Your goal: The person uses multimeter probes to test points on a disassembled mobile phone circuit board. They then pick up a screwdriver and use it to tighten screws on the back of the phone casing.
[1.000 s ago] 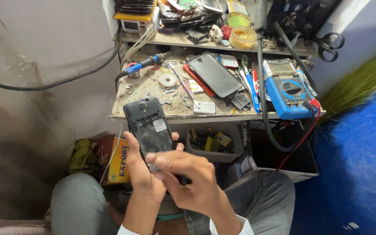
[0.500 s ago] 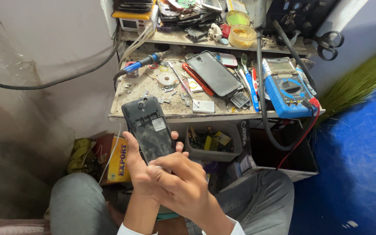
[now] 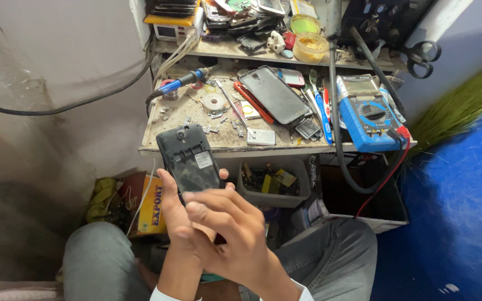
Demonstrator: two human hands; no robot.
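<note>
The left hand (image 3: pixel 177 223) grips the lower end of a dark phone (image 3: pixel 189 161), fingers wrapped round its edges; the right hand (image 3: pixel 232 234) lies curled over that end, touching it. The phone's back cover is already off, its insides bared; nothing else looks removed. It stands tilted just before the cluttered workbench (image 3: pixel 196 142).

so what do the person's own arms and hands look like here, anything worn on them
Both hands are bare: no gloves, rings or watch show on the left hand or the right hand. The forearms are uncovered, and a white sleeve edge shows at the bottom of the frame on each arm. No markings or cables on them.
</note>
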